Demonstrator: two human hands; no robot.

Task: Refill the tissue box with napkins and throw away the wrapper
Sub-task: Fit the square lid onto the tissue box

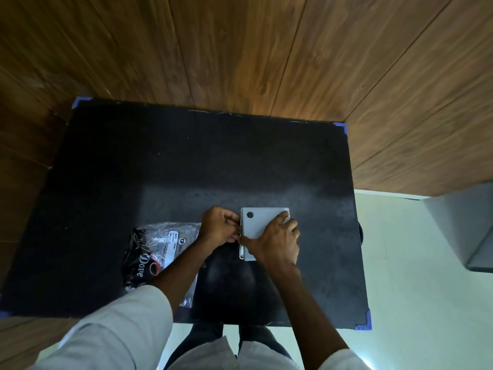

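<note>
A flat grey tissue box with a dark round dot near its far left corner lies on the black table. My right hand presses flat on top of the box, fingers spread. My left hand pinches at the box's left edge with closed fingertips; what it grips there is hidden. A crinkled clear and black napkin wrapper printed "Dove" lies to the left, partly under my left forearm. No loose napkins show.
Blue tape marks the table corners. Wooden panelling runs behind and to the left of the table. A pale floor and a grey box-like object are on the right.
</note>
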